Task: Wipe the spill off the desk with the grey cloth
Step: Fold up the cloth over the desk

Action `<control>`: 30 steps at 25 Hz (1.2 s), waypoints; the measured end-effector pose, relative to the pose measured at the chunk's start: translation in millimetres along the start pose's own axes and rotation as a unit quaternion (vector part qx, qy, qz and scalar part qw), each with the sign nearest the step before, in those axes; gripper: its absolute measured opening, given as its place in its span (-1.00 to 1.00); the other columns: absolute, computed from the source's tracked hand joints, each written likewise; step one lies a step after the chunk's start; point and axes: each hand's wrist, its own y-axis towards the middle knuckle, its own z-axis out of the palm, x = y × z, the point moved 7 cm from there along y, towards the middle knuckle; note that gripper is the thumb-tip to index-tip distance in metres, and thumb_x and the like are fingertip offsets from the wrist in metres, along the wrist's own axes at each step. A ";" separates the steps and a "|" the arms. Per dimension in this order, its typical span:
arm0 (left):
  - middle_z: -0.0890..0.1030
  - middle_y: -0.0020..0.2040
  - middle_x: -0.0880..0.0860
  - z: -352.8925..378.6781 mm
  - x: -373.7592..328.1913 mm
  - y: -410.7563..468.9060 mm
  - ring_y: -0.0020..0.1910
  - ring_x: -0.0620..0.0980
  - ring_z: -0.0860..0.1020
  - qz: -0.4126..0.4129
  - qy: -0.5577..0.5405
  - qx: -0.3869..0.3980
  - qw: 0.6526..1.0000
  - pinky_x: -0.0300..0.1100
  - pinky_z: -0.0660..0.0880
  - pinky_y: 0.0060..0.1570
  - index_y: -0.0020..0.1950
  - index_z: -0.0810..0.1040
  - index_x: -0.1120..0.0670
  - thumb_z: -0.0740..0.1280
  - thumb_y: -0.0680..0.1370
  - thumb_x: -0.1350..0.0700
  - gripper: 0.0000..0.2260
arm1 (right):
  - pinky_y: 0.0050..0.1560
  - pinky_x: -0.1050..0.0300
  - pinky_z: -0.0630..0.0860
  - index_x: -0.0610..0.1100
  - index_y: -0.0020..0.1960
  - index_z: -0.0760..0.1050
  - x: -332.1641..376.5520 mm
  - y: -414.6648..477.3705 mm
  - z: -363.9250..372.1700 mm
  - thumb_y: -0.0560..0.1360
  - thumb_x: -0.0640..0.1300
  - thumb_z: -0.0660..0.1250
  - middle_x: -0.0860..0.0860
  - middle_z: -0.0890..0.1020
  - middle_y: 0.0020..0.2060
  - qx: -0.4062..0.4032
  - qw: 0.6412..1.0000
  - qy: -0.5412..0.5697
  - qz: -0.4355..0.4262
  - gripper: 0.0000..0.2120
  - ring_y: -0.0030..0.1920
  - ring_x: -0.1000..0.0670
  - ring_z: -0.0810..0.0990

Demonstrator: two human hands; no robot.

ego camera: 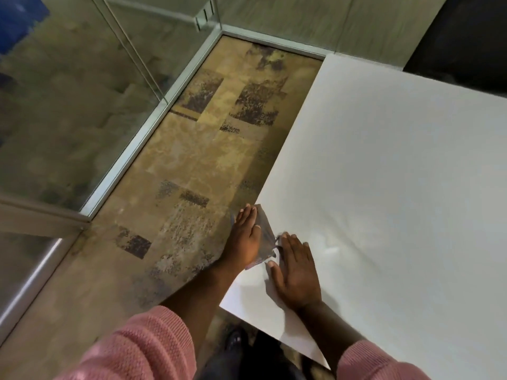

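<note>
A grey cloth point(265, 237) lies at the left edge of the white desk point(384, 174), partly hanging over it. My left hand point(245, 237) lies flat on the cloth with the fingers stretched out. My right hand point(295, 270) rests flat on the desk just right of the cloth, its fingertips touching the cloth's edge. A faint glossy wet patch point(333, 246) shows on the desk right of my right hand. Much of the cloth is hidden under my left hand.
Patterned brown carpet point(205, 160) runs left of the desk. A glass partition with a metal frame point(153, 119) stands further left. A dark panel point(461, 37) is behind the desk's far corner. Dark shoes point(236, 338) show below the desk's near corner.
</note>
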 end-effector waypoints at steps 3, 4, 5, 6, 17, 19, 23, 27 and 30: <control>0.22 0.64 0.17 -9.9 4.1 6.3 0.64 0.10 0.16 -0.021 0.020 0.055 0.998 -0.02 0.08 0.63 0.59 0.27 0.22 0.16 0.67 0.34 -0.54 | 0.42 -0.15 0.41 -0.13 0.59 0.29 26.6 16.0 1.6 0.63 0.22 0.24 -0.06 0.55 0.41 -0.021 0.992 0.053 0.116 -0.35 0.35 -0.15 0.52; 0.20 0.65 0.12 -13.6 5.0 8.4 0.65 0.05 0.15 -0.023 0.037 0.073 0.996 -0.10 0.08 0.62 0.61 0.25 0.18 0.17 0.65 0.35 -0.50 | 0.36 -0.12 0.44 -0.12 0.59 0.28 35.7 19.8 3.4 0.62 0.20 0.25 -0.06 0.59 0.36 -0.025 0.988 0.047 0.146 -0.34 0.30 -0.15 0.55; 0.19 0.66 0.08 -17.5 4.6 10.2 0.64 0.02 0.16 -0.019 0.054 0.086 0.995 -0.17 0.10 0.61 0.62 0.23 0.15 0.18 0.63 0.37 -0.46 | 0.32 -0.11 0.45 -0.11 0.60 0.27 42.8 22.8 4.0 0.60 0.17 0.26 -0.05 0.62 0.31 -0.029 0.984 0.039 0.170 -0.34 0.26 -0.15 0.58; 0.19 0.66 0.07 -21.9 3.9 12.6 0.63 0.02 0.18 -0.009 0.070 0.096 0.993 -0.19 0.12 0.59 0.62 0.23 0.12 0.16 0.62 0.39 -0.44 | 0.29 -0.13 0.45 -0.08 0.59 0.27 47.8 25.5 4.1 0.57 0.14 0.28 -0.04 0.64 0.26 -0.031 0.980 0.036 0.192 -0.34 0.23 -0.15 0.60; 0.05 0.69 -0.03 -43.8 -32.3 28.6 0.68 0.09 -0.07 0.263 0.316 0.261 0.874 0.23 0.00 0.61 0.61 0.25 -0.14 0.26 0.57 0.28 -0.34 | -0.03 -0.07 0.61 -0.01 0.29 0.55 77.9 22.9 -20.5 0.39 -0.12 0.37 -0.03 0.56 0.09 -0.047 0.965 0.147 0.210 -0.54 -0.01 -0.16 0.61; 0.22 0.65 -0.04 -44.4 -45.4 25.4 0.68 0.06 -0.06 0.299 0.318 0.295 0.850 0.22 -0.11 0.61 0.48 0.46 -0.10 0.31 0.55 0.22 -0.49 | -0.03 -0.06 0.59 -0.06 0.23 0.61 82.5 15.8 -37.9 0.41 -0.16 0.48 -0.06 0.58 0.07 -0.044 0.977 0.105 0.183 -0.62 -0.04 -0.16 0.59; 0.64 0.17 0.00 -49.1 -80.4 13.3 0.43 0.06 0.45 0.309 0.299 0.308 0.849 0.20 -0.06 0.58 0.05 0.57 -0.01 0.38 0.50 0.02 -0.85 | 0.13 -0.09 0.56 -0.19 0.19 0.66 79.2 -4.4 -87.4 0.41 -0.34 0.42 -0.16 0.65 0.14 -0.100 0.980 0.055 0.166 -0.65 0.07 -0.26 0.61; 0.69 0.02 0.00 -51.0 -131.9 -11.1 0.13 0.04 0.59 0.328 0.236 0.290 0.868 0.09 0.14 0.55 0.03 0.63 -0.01 0.35 0.52 0.03 -0.86 | 0.17 -0.06 0.52 -0.14 0.12 0.67 70.9 -33.2 -142.4 0.38 -0.36 0.40 -0.09 0.71 0.06 -0.179 0.966 0.014 0.187 -0.65 0.05 -0.24 0.65; 0.66 0.04 0.06 -52.9 -173.4 -33.2 0.07 0.12 0.60 0.345 0.182 0.302 0.870 0.04 0.47 0.23 0.12 0.68 0.05 0.37 0.51 0.10 -0.79 | 0.11 0.03 0.46 -0.07 0.06 0.66 66.9 -56.1 -179.3 0.39 -0.29 0.39 0.00 0.71 -0.02 -0.223 0.953 -0.021 0.203 -0.71 -0.02 -0.16 0.64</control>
